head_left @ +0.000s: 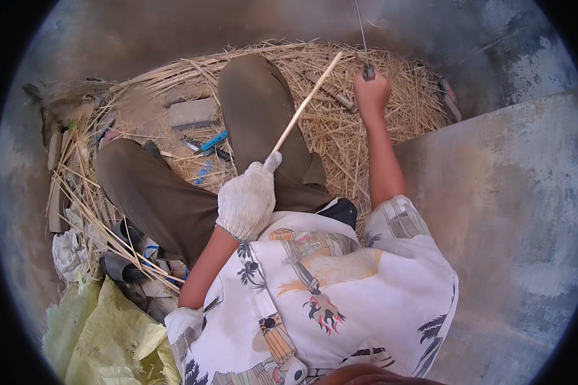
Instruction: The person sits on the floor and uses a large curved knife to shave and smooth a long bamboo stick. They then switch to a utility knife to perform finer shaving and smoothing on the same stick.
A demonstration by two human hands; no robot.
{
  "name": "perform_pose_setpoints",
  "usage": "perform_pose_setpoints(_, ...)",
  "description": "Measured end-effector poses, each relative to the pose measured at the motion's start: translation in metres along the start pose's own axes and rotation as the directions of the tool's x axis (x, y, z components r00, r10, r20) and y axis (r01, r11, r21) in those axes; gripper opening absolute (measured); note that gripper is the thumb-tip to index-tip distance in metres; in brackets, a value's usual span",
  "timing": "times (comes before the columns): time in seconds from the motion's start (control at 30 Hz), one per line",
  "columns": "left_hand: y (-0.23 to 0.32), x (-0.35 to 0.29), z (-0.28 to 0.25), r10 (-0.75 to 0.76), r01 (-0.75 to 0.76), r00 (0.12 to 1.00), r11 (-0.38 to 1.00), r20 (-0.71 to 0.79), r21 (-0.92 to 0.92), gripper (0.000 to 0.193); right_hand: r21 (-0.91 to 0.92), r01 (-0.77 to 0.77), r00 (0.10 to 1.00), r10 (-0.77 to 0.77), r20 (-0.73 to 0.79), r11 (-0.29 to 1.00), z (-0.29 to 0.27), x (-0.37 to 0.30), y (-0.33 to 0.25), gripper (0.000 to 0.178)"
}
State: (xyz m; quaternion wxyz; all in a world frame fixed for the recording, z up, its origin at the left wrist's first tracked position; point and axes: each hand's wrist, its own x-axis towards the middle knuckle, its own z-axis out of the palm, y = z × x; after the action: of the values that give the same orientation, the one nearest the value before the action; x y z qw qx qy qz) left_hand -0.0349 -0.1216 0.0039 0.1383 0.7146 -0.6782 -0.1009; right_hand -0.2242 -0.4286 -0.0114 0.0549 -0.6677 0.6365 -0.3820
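My left hand (246, 199), in a white knitted glove, is closed around the lower end of a pale, thin wooden stick (307, 104). The stick slants up and to the right, past my knee. Farther right, my bare right hand (371, 95) makes a fist around the dark handle of a knife (362, 31). Its narrow metal blade points away from me, seen nearly edge-on, and stays apart from the stick. Most of the handle is hidden in my fist.
Straw and thin shavings (340, 138) cover the ground around my bent legs (257, 96). A grey brick (193, 113) and a blue-handled tool (214, 140) lie between my knees. Concrete walls (501, 192) close in on the right and ahead. A yellowish sack (115, 333) lies at lower left.
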Motion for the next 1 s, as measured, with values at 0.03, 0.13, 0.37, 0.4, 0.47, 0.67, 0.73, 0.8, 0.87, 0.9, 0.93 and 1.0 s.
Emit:
perform_pose_setpoints(0.03, -0.004, 0.001, -0.001, 0.056, -0.057, 0.998, 0.998, -0.033, -0.041, 0.042, 0.058, 0.000, 1.000, 0.001, -0.017, 0.998, -0.003, -0.010, -0.006, 0.022)
perform_pose_setpoints(0.13, -0.016, 0.003, 0.002, 0.127, -0.134, 0.990, 0.983, -0.059, -0.127, 0.044, 0.151, 0.054, 0.994, -0.067, 0.085, 0.987, -0.016, -0.046, -0.020, 0.020)
perform_pose_setpoints(0.37, -0.020, 0.003, 0.004, 0.153, -0.164, 0.984, 0.976, -0.087, -0.142, 0.044, 0.012, 0.496, 0.868, -0.496, 0.019, 0.868, -0.009, -0.073, -0.022, 0.013)
perform_pose_setpoints(0.4, -0.017, 0.002, 0.006, 0.142, -0.150, 0.986, 0.983, -0.084, -0.108, 0.044, -0.004, 0.526, 0.850, -0.526, 0.026, 0.850, -0.008, -0.067, -0.021, 0.012)
perform_pose_setpoints(0.47, -0.015, 0.001, 0.007, 0.129, -0.134, 0.989, 0.989, -0.078, -0.064, 0.044, -0.052, 0.344, 0.938, -0.341, 0.062, 0.937, 0.002, -0.047, -0.022, 0.012)
perform_pose_setpoints(0.67, -0.012, 0.001, 0.007, 0.109, -0.110, 0.993, 0.993, -0.036, -0.029, 0.043, 0.063, 0.360, 0.928, -0.364, 0.076, 0.931, -0.010, -0.060, -0.022, 0.014)
perform_pose_setpoints(0.73, -0.012, 0.002, 0.008, 0.110, -0.111, 0.993, 0.994, -0.045, -0.021, 0.043, 0.068, 0.514, 0.852, -0.518, 0.081, 0.855, -0.011, -0.069, -0.023, 0.016)
perform_pose_setpoints(0.8, -0.009, 0.002, 0.002, 0.081, -0.080, 0.997, 0.995, 0.014, -0.061, 0.042, 0.019, 0.638, 0.768, -0.638, 0.061, 0.770, -0.016, -0.072, -0.023, 0.017)
perform_pose_setpoints(0.87, -0.008, 0.002, 0.000, 0.085, -0.084, 0.996, 0.994, 0.014, -0.072, 0.042, 0.048, 0.470, 0.875, -0.473, 0.103, 0.881, -0.009, -0.053, -0.023, 0.015)
perform_pose_setpoints(0.9, -0.008, 0.002, 0.001, 0.103, -0.104, 0.995, 0.993, -0.016, -0.063, 0.041, 0.060, 0.379, 0.915, -0.384, 0.123, 0.923, -0.007, -0.046, -0.024, 0.015)
perform_pose_setpoints(0.93, -0.009, 0.002, 0.002, 0.121, -0.123, 0.992, 0.991, -0.046, -0.055, 0.041, 0.045, 0.351, 0.927, -0.354, 0.126, 0.935, -0.008, -0.047, -0.021, 0.014)
perform_pose_setpoints(1.0, -0.010, 0.002, 0.005, 0.113, -0.116, 0.993, 0.991, -0.045, -0.068, 0.041, 0.037, 0.317, 0.939, -0.319, 0.125, 0.948, -0.001, -0.043, -0.024, 0.013)
